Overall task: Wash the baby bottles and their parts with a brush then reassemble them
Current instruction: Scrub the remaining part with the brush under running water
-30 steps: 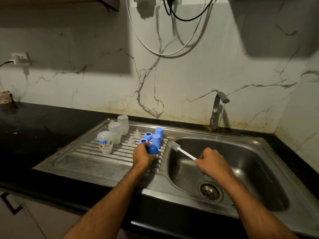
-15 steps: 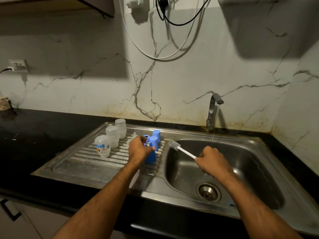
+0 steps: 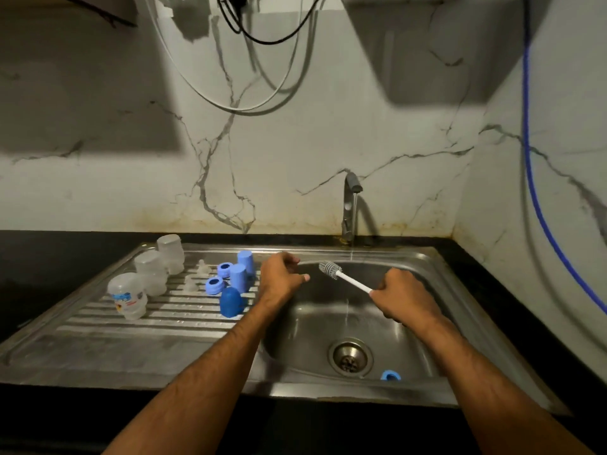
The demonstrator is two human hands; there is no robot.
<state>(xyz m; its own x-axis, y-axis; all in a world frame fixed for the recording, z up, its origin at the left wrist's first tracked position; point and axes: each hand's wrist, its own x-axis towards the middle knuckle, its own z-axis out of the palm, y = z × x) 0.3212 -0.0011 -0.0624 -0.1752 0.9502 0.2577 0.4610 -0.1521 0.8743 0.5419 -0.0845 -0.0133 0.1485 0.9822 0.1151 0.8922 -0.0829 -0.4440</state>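
The person stands at a steel sink (image 3: 437,267) set in a black counter (image 3: 49,257). The right hand (image 3: 405,298) is curled tight round the white handle of a bottle brush (image 3: 343,278), which slants up and to the left so that its grey bristle head hangs over the far side of the basin. The left hand (image 3: 281,277) hovers at the left rim of the basin, just right of the blue parts; its fingers are loosely curled with one fingertip poking toward the brush, and it holds nothing that I can see.

On the ribbed drainboard (image 3: 98,326) to the left, three clear baby bottles (image 3: 129,298) stand mouth down in a slanting row, the near one printed with a small label. Right of them lie two clear teats (image 3: 202,267), then two blue rings (image 3: 215,285), two pale blue caps (image 3: 239,277) standing upright at the far side, and a darker blue domed cap (image 3: 231,302) nearest, standing just beside the left forearm.

A thin stream of water runs from the tap (image 3: 349,205) at the far edge into the basin. Down in the basin, near the drain (image 3: 350,356), a further blue ring (image 3: 390,376) lies at the near wall. White and black cables (image 3: 262,77) loop on the marble wall above, and a blue hose (image 3: 538,198) hangs at the right.
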